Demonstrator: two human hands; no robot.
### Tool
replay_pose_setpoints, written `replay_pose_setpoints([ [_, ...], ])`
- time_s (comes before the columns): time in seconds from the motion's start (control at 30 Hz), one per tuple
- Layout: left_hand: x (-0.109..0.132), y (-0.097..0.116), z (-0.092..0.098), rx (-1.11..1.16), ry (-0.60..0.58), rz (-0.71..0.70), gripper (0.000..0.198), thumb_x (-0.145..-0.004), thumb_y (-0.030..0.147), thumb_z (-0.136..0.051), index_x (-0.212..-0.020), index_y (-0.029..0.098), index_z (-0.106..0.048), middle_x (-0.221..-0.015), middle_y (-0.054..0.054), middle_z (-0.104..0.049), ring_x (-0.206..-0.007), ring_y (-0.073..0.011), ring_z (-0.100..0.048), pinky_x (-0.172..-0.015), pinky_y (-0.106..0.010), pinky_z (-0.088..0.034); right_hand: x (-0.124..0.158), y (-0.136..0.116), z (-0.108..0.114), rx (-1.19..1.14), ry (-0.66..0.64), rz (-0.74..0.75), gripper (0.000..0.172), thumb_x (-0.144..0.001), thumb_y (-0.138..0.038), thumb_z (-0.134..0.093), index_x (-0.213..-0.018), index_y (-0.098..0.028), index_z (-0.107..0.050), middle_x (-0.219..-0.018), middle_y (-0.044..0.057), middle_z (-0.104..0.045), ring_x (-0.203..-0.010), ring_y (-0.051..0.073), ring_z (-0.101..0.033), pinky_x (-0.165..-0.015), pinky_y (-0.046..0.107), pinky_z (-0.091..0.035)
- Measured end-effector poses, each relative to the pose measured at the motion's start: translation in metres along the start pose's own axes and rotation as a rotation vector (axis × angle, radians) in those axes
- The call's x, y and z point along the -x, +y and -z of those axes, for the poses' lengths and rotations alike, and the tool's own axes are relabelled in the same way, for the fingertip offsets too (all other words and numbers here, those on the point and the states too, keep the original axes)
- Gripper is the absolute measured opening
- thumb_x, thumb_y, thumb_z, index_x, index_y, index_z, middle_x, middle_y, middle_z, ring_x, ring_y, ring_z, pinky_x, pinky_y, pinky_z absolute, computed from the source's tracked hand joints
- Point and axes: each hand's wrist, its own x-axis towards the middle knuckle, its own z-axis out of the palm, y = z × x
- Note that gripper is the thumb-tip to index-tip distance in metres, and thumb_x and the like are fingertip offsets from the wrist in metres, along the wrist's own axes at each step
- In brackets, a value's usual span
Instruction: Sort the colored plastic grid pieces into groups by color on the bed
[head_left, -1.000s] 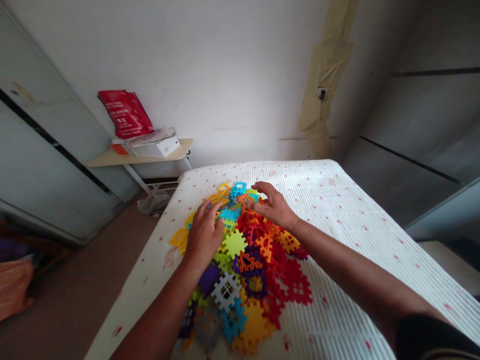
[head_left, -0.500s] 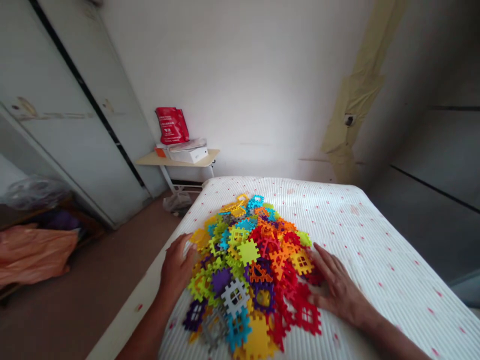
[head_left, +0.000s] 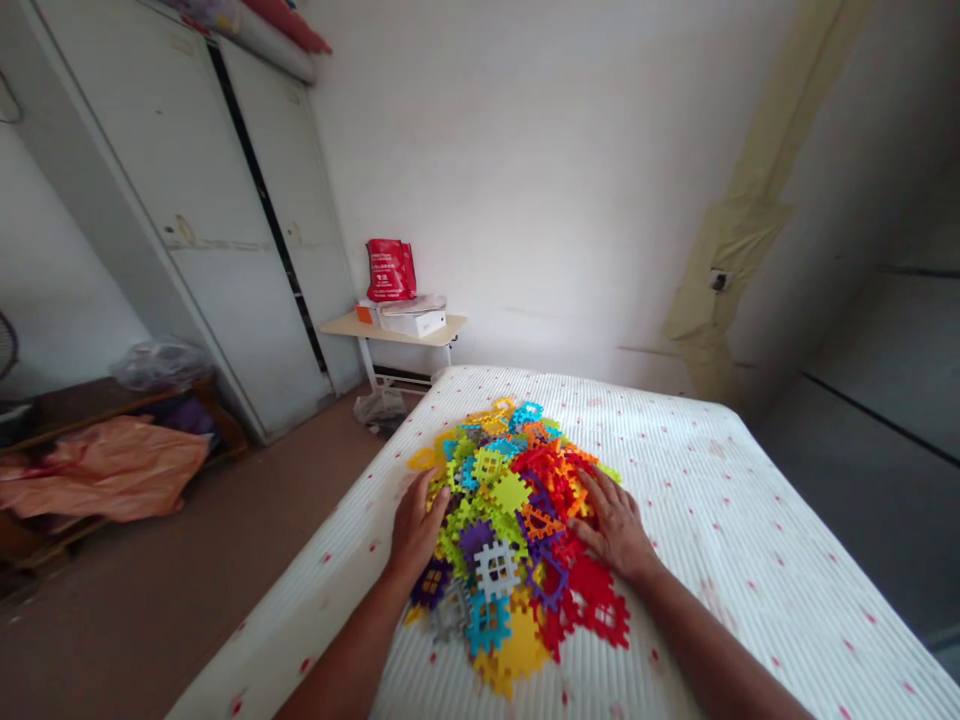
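A heap of colourful notched plastic building tiles (head_left: 511,493) lies on a white ribbed bed cover, with red, orange, yellow, green, blue, purple and grey pieces overlapping. My left hand (head_left: 420,520) rests against the heap's left side, thumb apart from the fingers, beside green and yellow tiles. On the right side, my right hand (head_left: 616,522) lies spread over red and orange tiles. Neither hand grips a piece. Nearest to me are a grey window tile (head_left: 497,570), a blue tile (head_left: 488,622) and a plain yellow tile (head_left: 523,640).
The bed (head_left: 697,510) has a red-dotted cover and reaches toward the wall. Behind it stands a small table (head_left: 345,325) with a red bag (head_left: 391,270) and a white box (head_left: 412,322). Orange cloth (head_left: 112,470) lies on a low shelf at left, near a wardrobe (head_left: 225,270).
My right hand has moved inward from the heap's right edge onto the red and orange tiles. My left hand stays at the left side. The view has shifted, showing more of the wardrobe.
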Motion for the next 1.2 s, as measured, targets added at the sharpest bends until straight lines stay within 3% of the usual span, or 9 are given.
replay_pose_setpoints([
  [0.17, 0.001, -0.007, -0.001, 0.079, -0.078, -0.055, 0.050, -0.084, 0.047, -0.041, -0.125, 0.021, -0.049, -0.133, -0.009, -0.051, -0.127, -0.0238, -0.041, -0.109, -0.044, -0.029, 0.001, 0.005, 0.007, -0.282, 0.035, -0.077, 0.065, -0.083, -0.054, -0.049, -0.140, -0.027, -0.034, -0.143, 0.011, -0.034, -0.131, 0.031, -0.031, -0.103, 0.053, -0.032],
  [0.3, -0.001, -0.014, 0.008, 0.297, 0.069, 0.058, 0.054, -0.089, 0.051, -0.029, -0.135, 0.022, -0.036, -0.144, -0.008, -0.038, -0.133, -0.0201, -0.033, -0.110, -0.039, -0.029, 0.016, 0.004, 0.023, -0.431, 0.039, -0.170, 0.068, -0.084, -0.053, -0.049, -0.143, -0.029, -0.024, -0.146, 0.011, -0.026, -0.132, 0.028, -0.030, -0.104, 0.051, -0.032],
  [0.43, -0.002, -0.018, 0.017, 0.401, 0.162, 0.146, 0.061, -0.089, 0.055, -0.023, -0.140, 0.021, -0.023, -0.146, -0.011, -0.031, -0.134, -0.0194, -0.031, -0.108, -0.036, -0.032, 0.048, -0.003, 0.039, -0.298, -0.045, -0.013, 0.082, -0.078, -0.057, -0.056, -0.145, -0.029, -0.018, -0.149, 0.012, -0.019, -0.136, 0.033, -0.019, -0.105, 0.056, -0.027],
  [0.53, 0.012, -0.014, 0.021, 0.306, 0.007, -0.036, 0.073, -0.084, 0.062, -0.035, -0.141, 0.020, -0.021, -0.148, -0.013, -0.027, -0.137, -0.0238, -0.024, -0.111, -0.042, -0.023, 0.073, -0.017, 0.049, -0.118, -0.156, 0.106, 0.096, -0.069, -0.064, -0.061, -0.146, -0.028, -0.017, -0.151, 0.013, -0.013, -0.136, 0.039, -0.012, -0.103, 0.061, -0.023],
  [0.63, 0.041, -0.004, 0.024, 0.077, -0.185, -0.311, 0.088, -0.073, 0.070, -0.047, -0.143, 0.022, -0.022, -0.150, -0.012, -0.021, -0.138, -0.0307, -0.017, -0.112, -0.049, -0.016, 0.087, -0.034, 0.054, 0.023, -0.256, 0.085, 0.101, -0.063, -0.071, -0.059, -0.145, -0.028, -0.020, -0.152, 0.012, -0.011, -0.136, 0.042, -0.008, -0.102, 0.064, -0.017],
  [0.7, 0.062, 0.004, 0.027, -0.101, -0.281, -0.436, 0.097, -0.064, 0.075, -0.052, -0.143, 0.027, -0.023, -0.151, -0.011, -0.017, -0.138, -0.0358, -0.014, -0.110, -0.055, -0.014, 0.085, -0.044, 0.053, 0.069, -0.317, 0.051, 0.102, -0.061, -0.074, -0.057, -0.145, -0.027, -0.022, -0.153, 0.011, -0.010, -0.136, 0.042, -0.006, -0.103, 0.064, -0.014],
  [0.83, 0.087, 0.014, 0.031, -0.402, -0.400, -0.511, 0.112, -0.050, 0.076, -0.063, -0.144, 0.032, -0.019, -0.154, -0.010, -0.004, -0.136, -0.0426, -0.011, -0.105, -0.063, -0.014, 0.064, -0.058, 0.046, 0.089, -0.390, -0.037, 0.103, -0.060, -0.075, -0.057, -0.145, -0.027, -0.024, -0.153, 0.011, -0.009, -0.136, 0.042, -0.004, -0.102, 0.063, -0.015],
  [0.97, 0.086, 0.018, 0.027, -0.508, -0.433, -0.519, 0.119, -0.045, 0.067, -0.072, -0.144, 0.032, -0.016, -0.154, -0.009, 0.000, -0.136, -0.0425, -0.012, -0.105, -0.060, -0.020, 0.042, -0.064, 0.038, 0.094, -0.389, -0.071, 0.106, -0.058, -0.073, -0.060, -0.146, -0.028, -0.020, -0.154, 0.011, -0.005, -0.137, 0.041, -0.001, -0.102, 0.062, -0.014],
  [1.2, 0.069, 0.015, 0.014, -0.462, -0.366, -0.560, 0.108, -0.055, 0.056, -0.071, -0.145, 0.029, -0.018, -0.154, -0.009, -0.004, -0.136, -0.0406, -0.014, -0.105, -0.054, -0.024, 0.022, -0.061, 0.033, 0.085, -0.414, -0.074, 0.106, -0.058, -0.072, -0.061, -0.145, -0.027, -0.020, -0.154, 0.010, -0.005, -0.138, 0.037, 0.000, -0.104, 0.060, -0.011],
])
